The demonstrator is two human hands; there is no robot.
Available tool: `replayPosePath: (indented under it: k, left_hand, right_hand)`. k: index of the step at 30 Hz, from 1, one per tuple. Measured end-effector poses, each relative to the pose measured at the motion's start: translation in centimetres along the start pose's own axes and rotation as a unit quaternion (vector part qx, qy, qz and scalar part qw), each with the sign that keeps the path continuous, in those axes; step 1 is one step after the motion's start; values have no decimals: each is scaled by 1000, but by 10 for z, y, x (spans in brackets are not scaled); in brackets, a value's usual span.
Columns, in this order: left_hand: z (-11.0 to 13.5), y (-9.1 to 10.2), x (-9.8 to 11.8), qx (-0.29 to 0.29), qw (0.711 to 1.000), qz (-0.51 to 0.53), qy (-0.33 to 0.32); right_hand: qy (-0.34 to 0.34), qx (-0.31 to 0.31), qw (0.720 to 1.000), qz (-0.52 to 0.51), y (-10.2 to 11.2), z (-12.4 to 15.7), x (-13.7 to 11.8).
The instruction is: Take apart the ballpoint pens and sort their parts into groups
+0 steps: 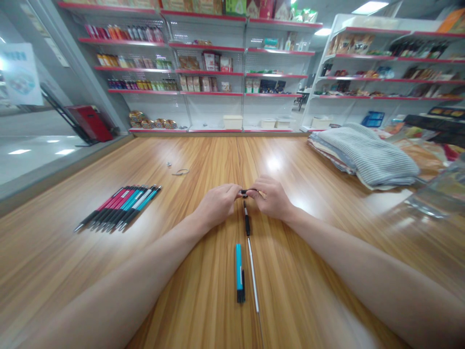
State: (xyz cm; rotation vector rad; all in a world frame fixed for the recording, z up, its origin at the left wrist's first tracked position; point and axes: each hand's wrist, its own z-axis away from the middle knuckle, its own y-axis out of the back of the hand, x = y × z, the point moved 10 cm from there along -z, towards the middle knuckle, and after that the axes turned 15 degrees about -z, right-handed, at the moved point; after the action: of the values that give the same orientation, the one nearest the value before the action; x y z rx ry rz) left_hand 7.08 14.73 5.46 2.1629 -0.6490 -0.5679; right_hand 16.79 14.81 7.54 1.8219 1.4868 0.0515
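"What's on the tabletop (203, 160) around the hands?"

"Off to the left, a fanned row of pink, teal and black pens (119, 207). Directly below the hands, a black pen section (247, 220) lies lengthwise and runs into a slim white rod (253, 276). Just beside that rod is a teal-and-black pen (239, 274)."

"Anything farther out?"

"Ahead, a tiny metal bit (169, 164) sits near a thin wire loop (180, 171). To the right is a folded stack of grey striped cloth (366, 155), and beyond the tabletop stand red-edged shelves (203, 72) of packaged goods."

"Does anything stand in the way?"

"The black section's far end reaches right under the hands, with the forearms spread on either side of the pens."

"And the grip?"

"Narrow on both sides. The left hand (218, 204) and right hand (272, 198) meet, their fingertips (236, 190) pinched on a small black piece (249, 192). It's held at the far end of the black section, but I can't tell whether the two touch."
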Motion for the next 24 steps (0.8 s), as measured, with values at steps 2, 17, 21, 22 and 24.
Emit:
replayPosePath:
  k: [2,17,21,22,24]
  left_hand:
    - [0,1,-1,-1,1000,0,5]
    - [-1,9,2,16,999,28,-13]
    - [-1,9,0,14,999,28,-7]
    - [-1,8,0,12,1000,28,-6]
    - [-1,8,0,10,1000,28,-6]
  right_hand:
    - [2,1,1000,0,1,0,-1]
    - [-31,-6,999,-12,2,0,4]
    - [-68,-26,997,-5,-2,1,12]
    - [-70,-27,997,-2,-3,1,13]
    - [-61,-19,998,1,-1,1,11]
